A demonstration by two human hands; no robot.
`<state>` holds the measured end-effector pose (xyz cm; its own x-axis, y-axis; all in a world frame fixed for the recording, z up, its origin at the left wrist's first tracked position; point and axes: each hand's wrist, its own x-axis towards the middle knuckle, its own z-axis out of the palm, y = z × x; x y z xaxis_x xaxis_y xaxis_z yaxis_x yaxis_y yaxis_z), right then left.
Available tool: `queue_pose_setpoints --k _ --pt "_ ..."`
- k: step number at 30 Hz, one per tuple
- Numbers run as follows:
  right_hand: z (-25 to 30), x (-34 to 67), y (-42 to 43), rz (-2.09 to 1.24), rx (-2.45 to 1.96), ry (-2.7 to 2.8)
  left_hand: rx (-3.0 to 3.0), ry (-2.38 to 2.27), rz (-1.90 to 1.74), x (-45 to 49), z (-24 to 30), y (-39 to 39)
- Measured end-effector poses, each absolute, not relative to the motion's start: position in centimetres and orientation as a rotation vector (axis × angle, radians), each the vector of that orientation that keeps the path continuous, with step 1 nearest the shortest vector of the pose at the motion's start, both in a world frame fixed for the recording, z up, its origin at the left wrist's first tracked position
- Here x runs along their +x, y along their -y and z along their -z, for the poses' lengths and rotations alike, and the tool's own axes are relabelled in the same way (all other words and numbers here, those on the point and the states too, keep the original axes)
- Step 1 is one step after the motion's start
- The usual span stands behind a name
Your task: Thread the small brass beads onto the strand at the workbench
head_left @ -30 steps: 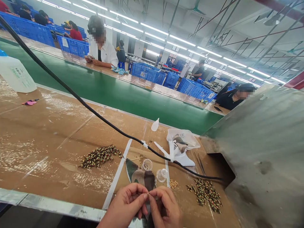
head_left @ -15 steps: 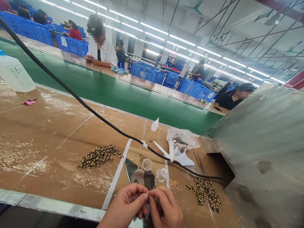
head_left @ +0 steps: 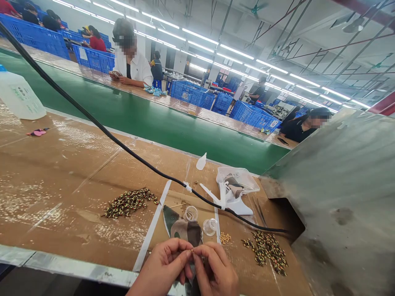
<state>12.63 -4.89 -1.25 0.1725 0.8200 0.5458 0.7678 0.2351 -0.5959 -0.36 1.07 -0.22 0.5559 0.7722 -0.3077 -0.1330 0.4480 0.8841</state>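
My left hand (head_left: 168,263) and my right hand (head_left: 216,267) meet at the table's front edge, thumbs and forefingers pinched together. Between the fingertips is a tiny pale thing, too small to name. Just beyond the hands lies a camouflage cloth piece (head_left: 185,230), partly hidden under them. Two small clear plastic cups, one (head_left: 190,213) on the cloth's far edge and another (head_left: 210,227) to its right, stand close by. A small heap of tan beads (head_left: 225,238) lies right of the cups. Dark, yellow-marked small pieces form one pile (head_left: 270,251) at right and another (head_left: 131,202) at left.
A black cable (head_left: 123,153) crosses above the cardboard-covered table (head_left: 77,164). Farther back are a white squeeze bottle (head_left: 201,162), a clear plastic tray (head_left: 247,181) and tweezers (head_left: 259,211). A metal panel (head_left: 339,197) bounds the right. Across the green belt (head_left: 160,123), people sit working.
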Motion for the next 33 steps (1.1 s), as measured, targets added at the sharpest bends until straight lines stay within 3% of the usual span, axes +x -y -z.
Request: queue_pose_setpoints --k 19,33 --pt "1.64 12.69 4.85 -0.026 -1.493 1.619 0.923 -0.788 -0.644 -0.34 0.01 -1.08" --pt "1.12 12.97 5.12 -0.176 -1.514 1.592 0.831 -0.793 -0.657 -0.34 0.67 -0.96"
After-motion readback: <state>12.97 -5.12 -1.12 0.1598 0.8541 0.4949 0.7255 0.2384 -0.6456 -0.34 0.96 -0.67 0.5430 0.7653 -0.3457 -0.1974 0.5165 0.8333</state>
